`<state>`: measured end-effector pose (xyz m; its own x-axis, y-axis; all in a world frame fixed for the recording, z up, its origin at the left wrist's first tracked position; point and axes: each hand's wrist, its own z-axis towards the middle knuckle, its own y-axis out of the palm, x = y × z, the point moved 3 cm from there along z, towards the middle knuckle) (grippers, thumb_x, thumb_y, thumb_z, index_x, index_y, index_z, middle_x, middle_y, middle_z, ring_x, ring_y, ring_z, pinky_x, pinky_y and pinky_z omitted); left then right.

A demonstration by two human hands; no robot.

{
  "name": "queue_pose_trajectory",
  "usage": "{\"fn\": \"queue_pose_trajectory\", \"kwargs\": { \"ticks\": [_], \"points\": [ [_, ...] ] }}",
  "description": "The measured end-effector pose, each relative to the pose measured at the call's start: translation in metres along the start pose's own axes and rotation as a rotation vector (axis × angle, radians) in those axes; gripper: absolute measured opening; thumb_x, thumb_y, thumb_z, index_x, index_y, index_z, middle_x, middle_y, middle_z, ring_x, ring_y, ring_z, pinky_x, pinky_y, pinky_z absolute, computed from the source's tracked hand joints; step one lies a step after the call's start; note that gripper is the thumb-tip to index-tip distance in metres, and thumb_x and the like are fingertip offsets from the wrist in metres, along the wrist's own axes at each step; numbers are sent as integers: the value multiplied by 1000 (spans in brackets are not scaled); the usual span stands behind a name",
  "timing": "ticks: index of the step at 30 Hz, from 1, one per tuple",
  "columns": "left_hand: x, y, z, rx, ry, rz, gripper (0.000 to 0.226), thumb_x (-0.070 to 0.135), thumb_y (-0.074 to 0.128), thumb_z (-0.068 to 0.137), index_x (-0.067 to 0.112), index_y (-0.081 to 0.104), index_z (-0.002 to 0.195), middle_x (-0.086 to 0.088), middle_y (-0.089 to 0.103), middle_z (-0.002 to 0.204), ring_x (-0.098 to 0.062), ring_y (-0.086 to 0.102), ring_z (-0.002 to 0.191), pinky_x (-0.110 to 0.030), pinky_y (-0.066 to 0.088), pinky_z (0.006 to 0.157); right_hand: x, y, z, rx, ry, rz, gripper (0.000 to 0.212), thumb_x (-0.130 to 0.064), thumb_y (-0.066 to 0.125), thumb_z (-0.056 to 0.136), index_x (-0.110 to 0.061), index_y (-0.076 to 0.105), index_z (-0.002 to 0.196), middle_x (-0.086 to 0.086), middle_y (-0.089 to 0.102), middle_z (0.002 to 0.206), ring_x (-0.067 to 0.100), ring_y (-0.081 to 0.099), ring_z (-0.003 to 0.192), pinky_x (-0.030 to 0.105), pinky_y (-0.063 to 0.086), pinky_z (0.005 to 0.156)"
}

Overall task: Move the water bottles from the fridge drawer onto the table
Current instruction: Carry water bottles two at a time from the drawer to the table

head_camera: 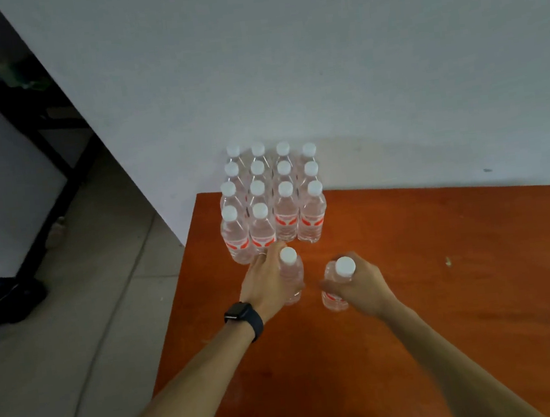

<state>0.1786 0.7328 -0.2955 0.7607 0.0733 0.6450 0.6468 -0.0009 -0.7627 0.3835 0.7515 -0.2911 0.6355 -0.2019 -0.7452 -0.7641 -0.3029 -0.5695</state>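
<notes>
Orange table (442, 258); water bottles (271, 202) upright, far-left corner

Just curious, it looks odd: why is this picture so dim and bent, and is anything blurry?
Head view: dim, flat light, no glare on the orange-brown wooden table; wide-angle lens bows its far edge; the clear plastic white-capped water bottles look soft, red labels unreadable.

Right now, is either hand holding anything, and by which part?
Yes. The left hand grips the left bottle and the right hand the right bottle, each around the body below its cap.
</notes>
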Motion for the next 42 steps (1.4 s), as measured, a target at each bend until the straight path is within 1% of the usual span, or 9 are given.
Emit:
{"fn": "queue_pose_trajectory", "kwargs": {
  "ticks": [5,9,14,18,25,29,33,38,42],
  "points": [
    [3,-2,46,-23,119,66,50,23,73,81,32,37,114,7,61,89,-15,60,80,-30,54,63,-14,4,43,27,12,0,64,-36,86,73,-22,56,128,-3,63,116,17,63,101,33,58,81],
    [-7,8,63,-54,121,90,62,27,79,80,27,39,127,2,67,110,-17,65,99,-27,55,74,-11,6,64,-3,4,-15,70,-36,88,70,-24,56,131,-5,60,122,11,59,100,16,47,66],
    [-5,10,74,-90,274,319,81,28,78,84,30,24,143,-3,63,124,-21,67,102,-31,60,72,4,4,71,24,37,50,88,-42,87,72,-26,37,143,-9,55,122,14,61,104,27,57,77],
    [-6,11,78,-128,405,540,79,42,70,89,25,17,145,-9,57,137,-25,55,125,-38,53,97,19,1,67,96,-1,-25,81,-51,82,72,-28,36,135,-3,53,130,14,59,106,26,56,77],
    [1,0,98,82,688,818,71,56,82,69,14,59,121,-2,74,95,-23,61,110,-49,37,104,26,0,72,66,-146,-51,77,-42,79,82,-27,37,144,0,59,130,19,62,112,34,56,87],
    [8,-1,111,137,676,817,80,49,87,66,14,47,125,-1,72,85,-22,63,99,-48,28,104,12,-2,84,74,-237,-24,70,-31,76,87,-18,37,144,0,63,127,14,66,104,25,56,82],
    [14,-4,121,75,574,836,74,41,91,62,18,51,121,1,70,76,-22,63,89,-45,40,95,-2,5,98,56,-269,14,72,-28,72,91,-24,28,148,1,64,127,10,69,96,24,60,73],
    [1,-10,127,5,440,840,82,61,79,72,21,47,136,-1,74,97,-24,66,97,-41,46,91,-9,19,100,43,-285,25,75,-28,68,93,-24,21,153,5,60,137,22,68,109,38,61,83],
    [-1,-8,129,8,437,824,84,63,78,72,18,46,135,1,72,96,-22,66,94,-39,46,89,-7,23,101,84,-297,31,75,-22,68,93,-17,24,153,8,62,134,22,70,104,32,61,78]
  ]
}}
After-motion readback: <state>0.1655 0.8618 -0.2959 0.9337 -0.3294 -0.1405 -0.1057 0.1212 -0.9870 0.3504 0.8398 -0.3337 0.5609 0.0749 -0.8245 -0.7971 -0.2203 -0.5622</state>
